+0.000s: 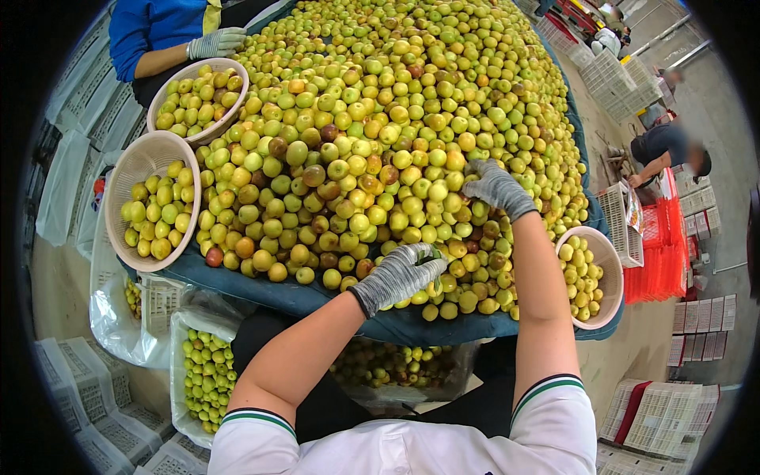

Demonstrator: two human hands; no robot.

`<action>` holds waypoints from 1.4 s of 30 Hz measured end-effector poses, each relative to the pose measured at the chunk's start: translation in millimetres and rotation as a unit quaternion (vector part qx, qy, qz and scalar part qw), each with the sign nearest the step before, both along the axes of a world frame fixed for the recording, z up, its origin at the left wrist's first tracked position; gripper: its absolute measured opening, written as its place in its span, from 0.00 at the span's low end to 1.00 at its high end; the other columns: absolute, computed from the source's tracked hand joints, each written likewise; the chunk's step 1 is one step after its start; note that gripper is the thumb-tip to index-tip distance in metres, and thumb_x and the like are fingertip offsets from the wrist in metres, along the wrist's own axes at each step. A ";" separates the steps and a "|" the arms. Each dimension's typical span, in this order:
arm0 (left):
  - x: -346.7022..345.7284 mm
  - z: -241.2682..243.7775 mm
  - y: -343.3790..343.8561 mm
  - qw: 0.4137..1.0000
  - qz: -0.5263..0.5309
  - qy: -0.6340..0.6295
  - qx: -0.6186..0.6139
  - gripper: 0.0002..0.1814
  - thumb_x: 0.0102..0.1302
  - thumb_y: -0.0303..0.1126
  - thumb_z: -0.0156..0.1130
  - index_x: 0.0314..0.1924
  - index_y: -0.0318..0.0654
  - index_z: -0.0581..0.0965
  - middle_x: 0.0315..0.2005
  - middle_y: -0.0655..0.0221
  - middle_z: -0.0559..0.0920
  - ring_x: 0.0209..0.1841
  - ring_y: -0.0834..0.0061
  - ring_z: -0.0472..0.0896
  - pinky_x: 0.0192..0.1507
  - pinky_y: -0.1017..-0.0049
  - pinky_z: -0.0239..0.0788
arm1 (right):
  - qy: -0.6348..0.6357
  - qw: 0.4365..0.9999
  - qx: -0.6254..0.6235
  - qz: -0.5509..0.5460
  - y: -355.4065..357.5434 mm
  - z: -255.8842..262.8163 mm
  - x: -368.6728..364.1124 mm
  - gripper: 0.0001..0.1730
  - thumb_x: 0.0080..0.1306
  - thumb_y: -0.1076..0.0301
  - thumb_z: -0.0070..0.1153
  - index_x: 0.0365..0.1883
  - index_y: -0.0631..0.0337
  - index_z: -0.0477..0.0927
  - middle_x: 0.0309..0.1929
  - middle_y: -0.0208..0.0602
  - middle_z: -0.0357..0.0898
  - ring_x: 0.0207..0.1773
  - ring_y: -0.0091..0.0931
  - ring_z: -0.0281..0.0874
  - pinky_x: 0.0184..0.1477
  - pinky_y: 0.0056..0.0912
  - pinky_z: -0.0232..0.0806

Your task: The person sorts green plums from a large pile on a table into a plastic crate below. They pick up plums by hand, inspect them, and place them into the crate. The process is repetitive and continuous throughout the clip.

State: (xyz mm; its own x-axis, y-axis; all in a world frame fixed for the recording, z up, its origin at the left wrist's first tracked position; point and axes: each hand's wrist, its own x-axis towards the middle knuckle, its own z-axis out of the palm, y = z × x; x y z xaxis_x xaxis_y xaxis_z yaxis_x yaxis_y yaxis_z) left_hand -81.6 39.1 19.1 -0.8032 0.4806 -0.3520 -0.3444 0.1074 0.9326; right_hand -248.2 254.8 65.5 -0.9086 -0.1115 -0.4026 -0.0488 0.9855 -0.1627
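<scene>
A large heap of yellow-green round fruits (332,178), some blushed red or brown, covers a table edged with blue padded cloth (439,332). My left hand (401,274), in a grey knitted glove, is over the near edge of the heap with a green leaf (428,256) held between thumb and fingers. Farther up and to the right, my right hand (499,189), in a similar glove, reaches into the heap with its fingertips among the fruits; whether it grips one cannot be told. Pale plastic baskets of fruit stand at the left (193,202) and right (617,279).
Another basket (155,119) is at the upper left, near a co-worker's gloved hand (217,43). Below the table are a plastic-lined crate of fruit (178,380) and a second lined container (404,392). Stacked crates (659,421) and another worker (665,145) are to the right.
</scene>
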 end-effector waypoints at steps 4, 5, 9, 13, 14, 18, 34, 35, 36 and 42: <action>1.3 -0.6 -9.7 1.000 0.000 0.003 -0.016 0.16 0.70 0.40 0.62 0.48 0.35 0.81 0.35 0.71 0.83 0.36 0.82 0.79 0.41 0.78 0.74 | 0.177 0.979 -0.100 -0.024 -37.0 32.6 12.2 0.39 0.60 0.32 0.58 0.45 0.64 0.84 0.41 0.48 0.85 0.48 0.41 0.83 0.55 0.43 0.72; 1.8 -0.4 -11.5 1.000 -0.003 -0.002 -0.022 0.16 0.70 0.40 0.62 0.48 0.34 0.81 0.35 0.70 0.83 0.36 0.82 0.79 0.41 0.78 0.74 | 0.148 0.986 -0.072 -0.013 -59.0 39.2 7.3 0.33 0.66 0.37 0.53 0.43 0.64 0.85 0.41 0.50 0.85 0.46 0.43 0.83 0.54 0.45 0.72; 0.8 -4.2 -17.1 1.000 0.000 -0.014 -0.010 0.15 0.71 0.38 0.62 0.49 0.34 0.80 0.36 0.70 0.84 0.37 0.81 0.80 0.41 0.77 0.75 | 0.129 0.984 0.001 0.122 -136.6 3.8 -17.2 0.15 0.65 0.59 0.60 0.42 0.62 0.86 0.45 0.49 0.84 0.49 0.41 0.84 0.53 0.43 0.75; 1.2 -4.2 -29.8 0.999 0.040 0.017 -0.011 0.13 0.71 0.36 0.61 0.47 0.34 0.80 0.34 0.71 0.83 0.35 0.82 0.78 0.40 0.78 0.74 | 0.036 0.979 0.140 0.145 -168.8 -3.9 -16.7 0.14 0.63 0.68 0.60 0.47 0.59 0.86 0.49 0.42 0.85 0.53 0.38 0.83 0.54 0.42 0.75; 0.4 -4.7 -33.2 0.998 0.060 0.026 -0.012 0.13 0.71 0.36 0.60 0.47 0.34 0.80 0.34 0.72 0.83 0.34 0.82 0.78 0.39 0.78 0.73 | 0.021 0.978 0.143 0.151 -170.0 -6.4 -15.2 0.14 0.63 0.68 0.60 0.47 0.59 0.86 0.50 0.42 0.85 0.54 0.38 0.83 0.54 0.42 0.75; -5.3 -0.4 -48.8 0.991 0.134 -0.023 -0.010 0.11 0.73 0.39 0.58 0.45 0.38 0.78 0.31 0.75 0.79 0.29 0.86 0.73 0.35 0.80 0.71 | -0.014 0.981 0.123 0.152 -159.9 -12.7 -8.9 0.18 0.61 0.65 0.60 0.49 0.58 0.85 0.51 0.43 0.85 0.53 0.38 0.83 0.54 0.45 0.75; 66.3 63.6 -157.5 0.917 0.253 0.294 0.097 0.09 0.74 0.32 0.59 0.50 0.40 0.79 0.32 0.73 0.81 0.30 0.85 0.78 0.32 0.82 0.71 | -0.012 0.814 -0.568 -0.120 -79.0 8.3 231.1 0.17 0.71 0.69 0.55 0.55 0.65 0.72 0.28 0.29 0.73 0.24 0.16 0.68 0.25 0.22 0.61; 91.1 80.1 -176.4 0.914 0.337 0.200 0.104 0.09 0.73 0.32 0.60 0.50 0.40 0.79 0.33 0.73 0.81 0.30 0.84 0.78 0.31 0.82 0.72 | -0.028 0.798 -0.588 -0.124 -73.1 5.3 247.3 0.17 0.71 0.69 0.55 0.56 0.65 0.72 0.29 0.29 0.75 0.25 0.17 0.70 0.25 0.21 0.62; 112.1 73.6 -205.2 0.908 0.366 0.185 0.088 0.10 0.72 0.32 0.60 0.51 0.39 0.79 0.34 0.72 0.83 0.32 0.84 0.79 0.33 0.83 0.74 | -0.024 0.800 -0.581 -0.148 -70.4 1.7 262.6 0.17 0.71 0.68 0.55 0.56 0.63 0.72 0.31 0.30 0.76 0.25 0.17 0.71 0.27 0.21 0.64; 184.7 -30.8 -336.9 0.841 0.536 0.031 -0.076 0.16 0.66 0.28 0.65 0.52 0.33 0.77 0.36 0.68 0.82 0.36 0.80 0.79 0.34 0.81 0.73 | -0.071 0.740 -0.645 -0.177 -70.9 -14.3 313.1 0.17 0.70 0.66 0.58 0.55 0.60 0.73 0.34 0.35 0.80 0.27 0.20 0.76 0.29 0.21 0.70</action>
State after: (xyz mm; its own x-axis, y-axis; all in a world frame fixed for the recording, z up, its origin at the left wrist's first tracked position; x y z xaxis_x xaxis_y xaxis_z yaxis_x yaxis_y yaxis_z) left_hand 103.0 -297.8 -11.7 -0.7655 -0.5766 -0.2855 -0.2708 -0.1137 0.9559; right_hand 64.9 183.9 51.1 -0.9313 -0.2514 -0.2635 0.2837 -0.0474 -0.9577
